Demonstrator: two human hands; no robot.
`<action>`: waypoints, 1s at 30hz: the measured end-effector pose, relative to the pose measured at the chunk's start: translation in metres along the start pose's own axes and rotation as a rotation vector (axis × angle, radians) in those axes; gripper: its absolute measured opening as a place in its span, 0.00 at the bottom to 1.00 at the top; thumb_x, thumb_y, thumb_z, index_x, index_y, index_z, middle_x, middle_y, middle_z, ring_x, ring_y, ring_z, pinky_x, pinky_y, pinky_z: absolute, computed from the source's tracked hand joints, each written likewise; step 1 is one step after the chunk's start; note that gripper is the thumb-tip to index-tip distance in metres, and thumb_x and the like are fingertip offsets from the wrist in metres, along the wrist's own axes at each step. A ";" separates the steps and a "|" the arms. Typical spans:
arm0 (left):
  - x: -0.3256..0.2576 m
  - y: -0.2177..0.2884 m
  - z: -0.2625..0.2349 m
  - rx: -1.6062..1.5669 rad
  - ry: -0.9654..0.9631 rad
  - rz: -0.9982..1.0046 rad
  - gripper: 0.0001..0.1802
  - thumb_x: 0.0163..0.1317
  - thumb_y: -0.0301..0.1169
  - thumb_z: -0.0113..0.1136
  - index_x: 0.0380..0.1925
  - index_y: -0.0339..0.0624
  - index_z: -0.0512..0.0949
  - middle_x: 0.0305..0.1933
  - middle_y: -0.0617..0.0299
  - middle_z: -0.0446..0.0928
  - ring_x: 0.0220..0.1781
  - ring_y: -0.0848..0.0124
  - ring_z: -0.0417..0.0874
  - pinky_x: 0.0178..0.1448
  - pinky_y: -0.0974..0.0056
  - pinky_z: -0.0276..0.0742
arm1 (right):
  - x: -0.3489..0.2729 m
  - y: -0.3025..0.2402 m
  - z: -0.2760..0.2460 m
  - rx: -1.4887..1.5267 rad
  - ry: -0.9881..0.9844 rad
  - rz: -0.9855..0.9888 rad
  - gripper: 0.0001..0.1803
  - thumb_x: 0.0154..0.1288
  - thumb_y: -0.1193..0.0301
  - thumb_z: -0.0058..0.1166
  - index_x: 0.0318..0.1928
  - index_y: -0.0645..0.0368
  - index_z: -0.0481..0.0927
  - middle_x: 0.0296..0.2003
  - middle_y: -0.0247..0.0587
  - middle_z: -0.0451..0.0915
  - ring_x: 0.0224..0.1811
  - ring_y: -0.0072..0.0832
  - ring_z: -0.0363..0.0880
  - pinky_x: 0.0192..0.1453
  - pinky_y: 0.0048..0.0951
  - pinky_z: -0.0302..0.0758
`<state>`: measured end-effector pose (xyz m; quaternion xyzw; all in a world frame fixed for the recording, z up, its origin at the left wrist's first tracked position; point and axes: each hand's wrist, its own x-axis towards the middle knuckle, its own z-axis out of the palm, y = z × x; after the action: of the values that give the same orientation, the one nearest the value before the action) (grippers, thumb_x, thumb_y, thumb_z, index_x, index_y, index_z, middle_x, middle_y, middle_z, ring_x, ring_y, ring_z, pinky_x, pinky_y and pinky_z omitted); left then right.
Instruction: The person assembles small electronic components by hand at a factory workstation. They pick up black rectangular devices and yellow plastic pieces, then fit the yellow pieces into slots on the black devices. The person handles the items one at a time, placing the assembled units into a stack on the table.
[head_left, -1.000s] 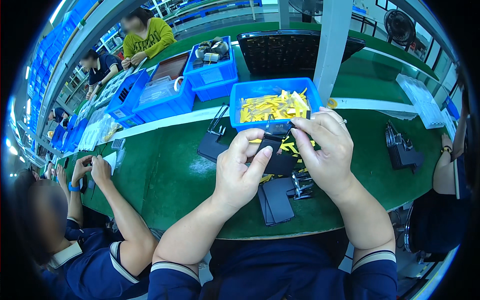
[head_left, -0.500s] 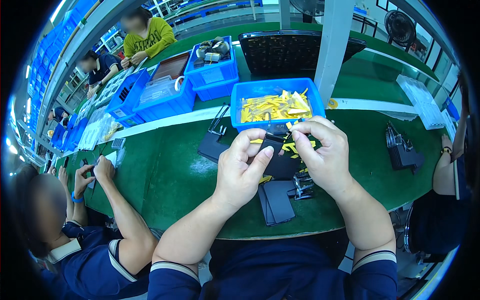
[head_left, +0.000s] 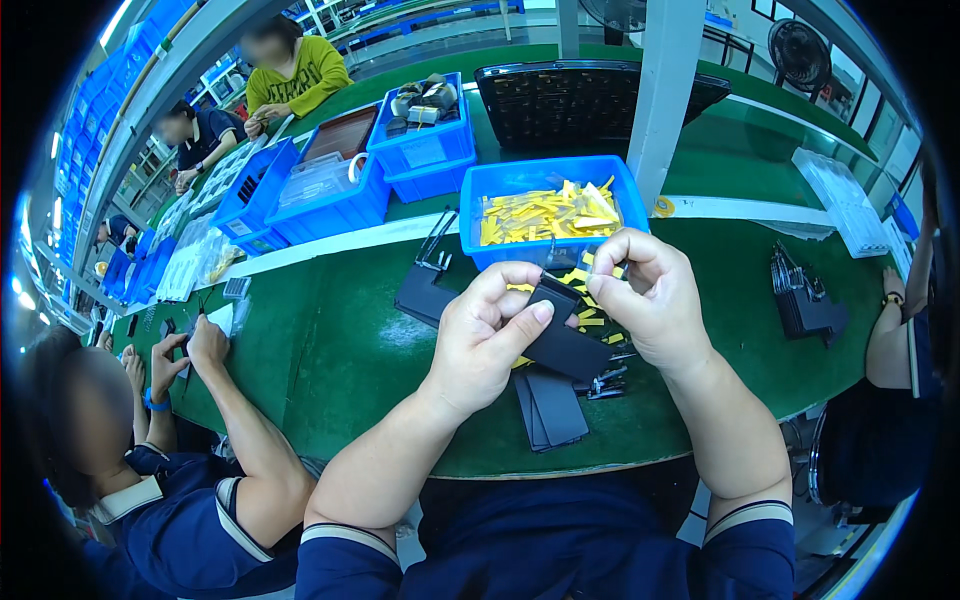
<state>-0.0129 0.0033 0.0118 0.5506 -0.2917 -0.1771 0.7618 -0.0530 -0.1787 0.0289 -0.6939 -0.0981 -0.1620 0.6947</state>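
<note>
My left hand (head_left: 490, 335) grips a flat black piece (head_left: 568, 338) between thumb and fingers, tilted with its wide end toward the lower right. At its upper edge, by my fingertips, is a narrow dark strip. My right hand (head_left: 650, 300) is closed in a pinch just right of the piece, apart from it. Yellow shows at its fingertips, but I cannot tell whether that is held or lies behind. Loose yellow strips (head_left: 590, 321) are scattered on the table beneath my hands. Nearer me lies a stack of flat black pieces (head_left: 550, 410) with dark leads, partly covered.
A blue bin (head_left: 630, 190) of yellow strips stands just beyond my hands. More black pieces with leads lie at left (head_left: 425, 293) and right (head_left: 805, 305). Blue crates (head_left: 335, 205) and a metal post (head_left: 665, 110) stand farther back. A co-worker's hands (head_left: 195, 350) work at left.
The black piece has turned, its broad end now swung out toward the lower right. My right hand has drawn slightly away from its upper edge.
</note>
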 end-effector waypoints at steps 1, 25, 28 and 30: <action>0.001 0.000 -0.001 -0.054 -0.009 -0.006 0.14 0.64 0.24 0.52 0.49 0.37 0.65 0.41 0.50 0.79 0.42 0.65 0.83 0.48 0.64 0.79 | 0.001 0.000 -0.001 0.054 -0.025 0.014 0.05 0.55 0.76 0.57 0.32 0.64 0.77 0.31 0.32 0.77 0.36 0.20 0.75 0.43 0.22 0.71; 0.031 0.006 -0.069 0.221 0.414 0.043 0.13 0.62 0.24 0.51 0.47 0.36 0.67 0.34 0.58 0.77 0.36 0.71 0.80 0.44 0.69 0.75 | 0.008 0.006 0.002 -0.158 0.133 -0.086 0.11 0.64 0.75 0.51 0.45 0.64 0.81 0.40 0.43 0.81 0.40 0.23 0.79 0.46 0.23 0.75; 0.035 -0.001 -0.120 0.654 0.543 -0.099 0.13 0.60 0.24 0.51 0.45 0.34 0.71 0.34 0.57 0.78 0.36 0.69 0.80 0.42 0.66 0.74 | 0.007 0.013 0.006 -0.137 0.101 -0.081 0.16 0.64 0.77 0.47 0.53 0.63 0.76 0.34 0.38 0.79 0.35 0.21 0.77 0.43 0.23 0.74; 0.035 -0.003 -0.127 1.019 0.542 -0.248 0.14 0.57 0.27 0.54 0.44 0.33 0.74 0.35 0.51 0.80 0.39 0.60 0.81 0.47 0.60 0.74 | 0.006 0.013 0.007 -0.151 0.084 -0.066 0.19 0.63 0.77 0.47 0.55 0.62 0.73 0.30 0.37 0.78 0.33 0.21 0.76 0.43 0.24 0.73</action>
<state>0.0951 0.0749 -0.0111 0.9028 -0.0685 0.0446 0.4222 -0.0423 -0.1728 0.0193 -0.7334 -0.0792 -0.2204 0.6381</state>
